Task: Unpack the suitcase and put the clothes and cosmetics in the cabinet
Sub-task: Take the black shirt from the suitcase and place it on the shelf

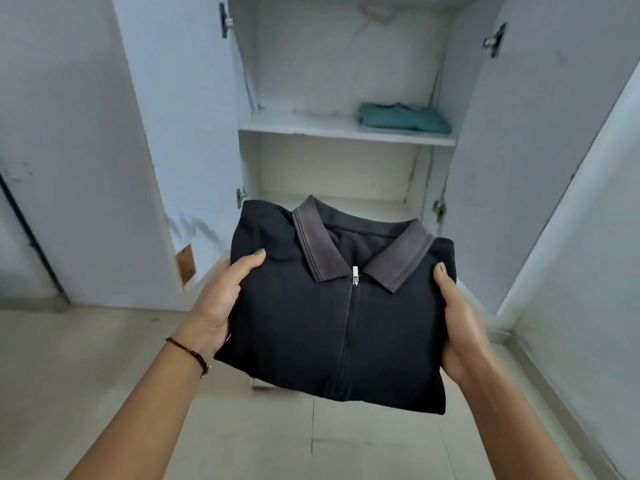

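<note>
Black shirt [311, 323], edges in left hand [221, 299] and right hand [460, 327], before open cabinet [346, 135]

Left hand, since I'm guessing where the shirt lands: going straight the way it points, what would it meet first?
Probably nothing until the cabinet: the left hand, gripping the folded black shirt, points into the open lower compartment, under the shelf with the teal garment. Depth is unclear.

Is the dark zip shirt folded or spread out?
Folded: the dark zip shirt is a compact rectangle, collar on top, left hand and right hand gripping its sides.
</note>
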